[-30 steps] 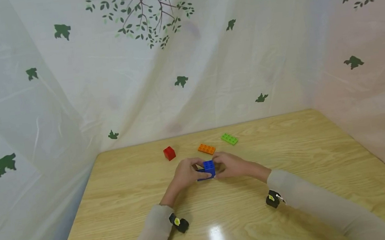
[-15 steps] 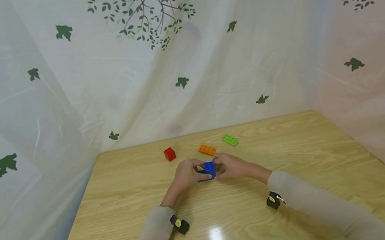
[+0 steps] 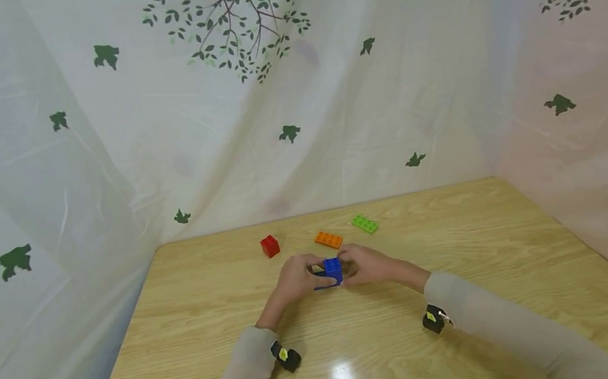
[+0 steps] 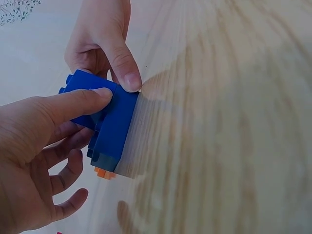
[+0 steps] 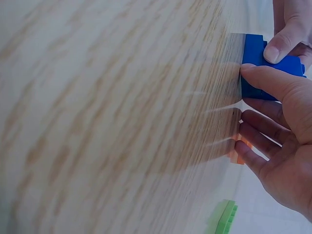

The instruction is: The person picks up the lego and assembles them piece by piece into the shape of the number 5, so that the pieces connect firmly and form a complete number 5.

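Observation:
Two blue toy building bricks are stacked at the middle of the table, between both hands. A smaller upper brick [image 3: 332, 265] stands on the right end of a longer lower brick [image 4: 115, 131], whose bare studs stretch to the left. The left hand [image 3: 296, 275] pinches the stack, its thumb lying across the upper brick's near side; its outer fingers are loosely bent. From the other side the right hand [image 3: 370, 264] pinches the stack's right end, with the thumb low on the lower brick. The left wrist view shows the lower brick right at the table surface.
Behind the hands lie a flat orange brick [image 3: 329, 240] and a flat green brick [image 3: 365, 224]. A red brick [image 3: 270, 246] sits farther left. The wooden table [image 3: 211, 312] ends at a pale curtain [image 3: 211, 162] printed with leaves and birds.
The whole head view has shifted slightly, with everything a little lower in it. Both hands keep the same hold on the blue bricks.

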